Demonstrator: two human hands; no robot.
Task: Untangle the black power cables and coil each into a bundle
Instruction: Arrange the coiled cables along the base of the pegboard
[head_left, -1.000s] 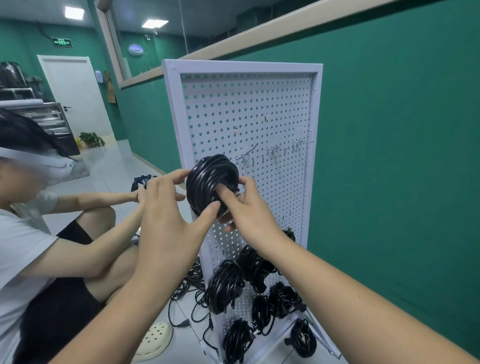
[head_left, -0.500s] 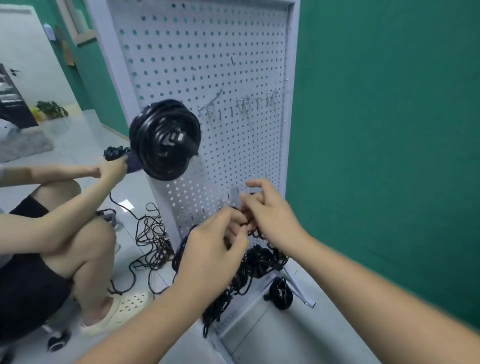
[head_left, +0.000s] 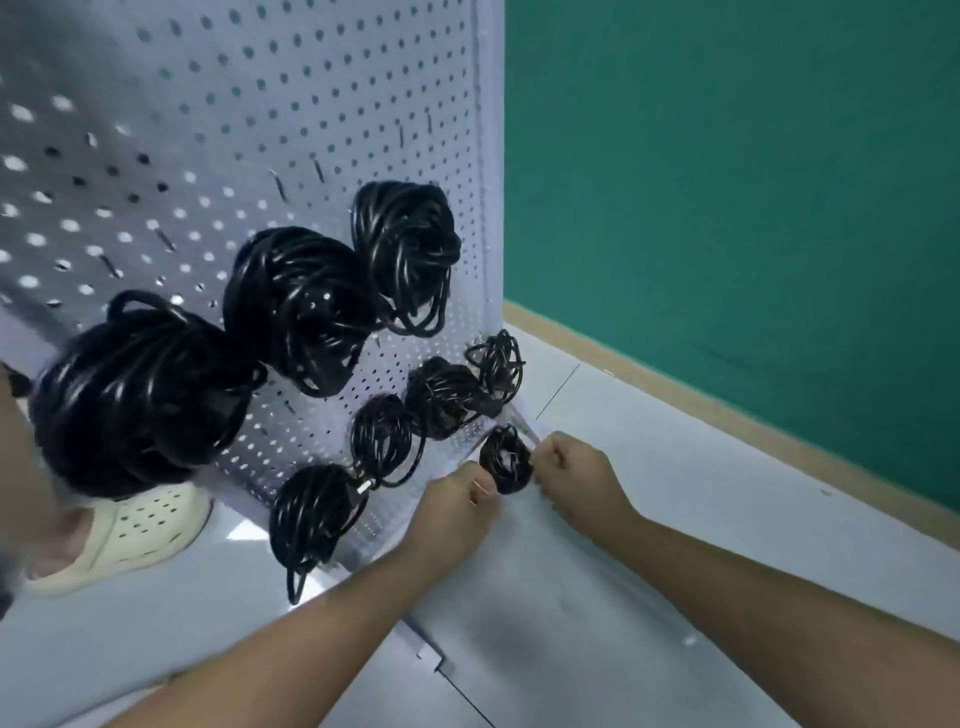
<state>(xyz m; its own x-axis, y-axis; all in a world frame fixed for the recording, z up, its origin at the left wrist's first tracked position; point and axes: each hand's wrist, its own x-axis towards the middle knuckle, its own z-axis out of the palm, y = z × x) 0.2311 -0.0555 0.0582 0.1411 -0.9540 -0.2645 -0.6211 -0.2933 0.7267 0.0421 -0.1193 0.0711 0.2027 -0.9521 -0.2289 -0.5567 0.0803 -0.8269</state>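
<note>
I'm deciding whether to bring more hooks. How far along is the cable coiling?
Done: seven coiled bundles hang against the pegboard. In hand: the left hand and right hand both hold an eighth, small coil at the board's foot, not yet hung. Left: hanging that one; no loose cable shows here, so what remains out of view I cannot tell.

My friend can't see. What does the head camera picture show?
The left hand and right hand hold a small cable bundle at the bottom corner of a white pegboard. More black coiled cables hang on it.
</note>
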